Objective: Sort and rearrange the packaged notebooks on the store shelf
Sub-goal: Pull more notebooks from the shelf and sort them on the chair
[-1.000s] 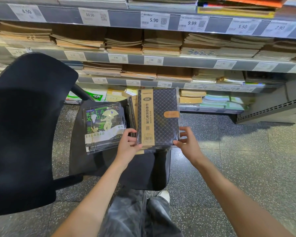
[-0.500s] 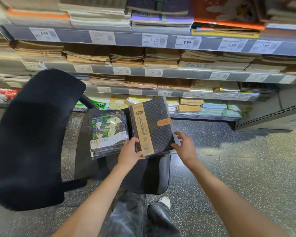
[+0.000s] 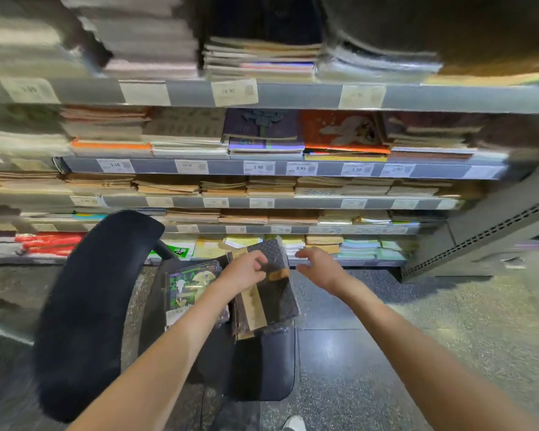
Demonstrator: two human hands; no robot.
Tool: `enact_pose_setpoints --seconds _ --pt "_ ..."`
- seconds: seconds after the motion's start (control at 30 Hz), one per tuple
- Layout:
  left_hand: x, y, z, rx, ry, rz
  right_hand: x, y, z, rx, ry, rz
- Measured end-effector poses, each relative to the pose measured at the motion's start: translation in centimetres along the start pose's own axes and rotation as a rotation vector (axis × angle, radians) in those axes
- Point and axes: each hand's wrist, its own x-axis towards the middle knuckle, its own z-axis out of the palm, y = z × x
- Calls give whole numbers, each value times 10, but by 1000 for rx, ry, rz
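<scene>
Price tags on the shelf rail (image 3: 330, 169), left to right: 4.50 (image 3: 115, 165), 10.50 (image 3: 187, 165), 5.90 (image 3: 258, 167), 9.99 (image 3: 300, 168), 5.50 (image 3: 357, 169), 2.90 (image 3: 397, 169). Upper rail tag (image 3: 234, 91): 10.90, blurred. Remaining tags and the notebook covers are illegible.

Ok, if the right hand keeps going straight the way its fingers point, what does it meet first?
Probably the dark notebook that the left hand grips on the chair. The right hand is open, fingers aimed left at its upper edge. Depth is blurred, so it might pass just above.
</scene>
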Motion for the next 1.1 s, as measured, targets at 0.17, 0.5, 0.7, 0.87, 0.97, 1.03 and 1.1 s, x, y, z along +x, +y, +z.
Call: enact_pose_setpoints --seconds 0.17,0.5,0.7,0.87,0.97,1.03,1.1 --pt "-11 53 -46 35 35 78 -8 -36 -54 -103 82 -63" --pt "-50 138 -158 161 162 207 -32 -115 -164 -162 259 -172" --pt "-81 180 -220 216 241 336 -56 -163 -217 -181 358 -232" --pt "-108 211 -261 325 319 430 -74 -195 -249 -219 477 -309" --pt "-123 226 -282 367 334 462 -83 -209 -271 -276 519 -320" --pt "-127 239 -297 382 362 483 -88 -217 -289 -310 534 -320" --pt "-131 253 -313 403 402 492 -94 -223 -309 -336 555 -322"
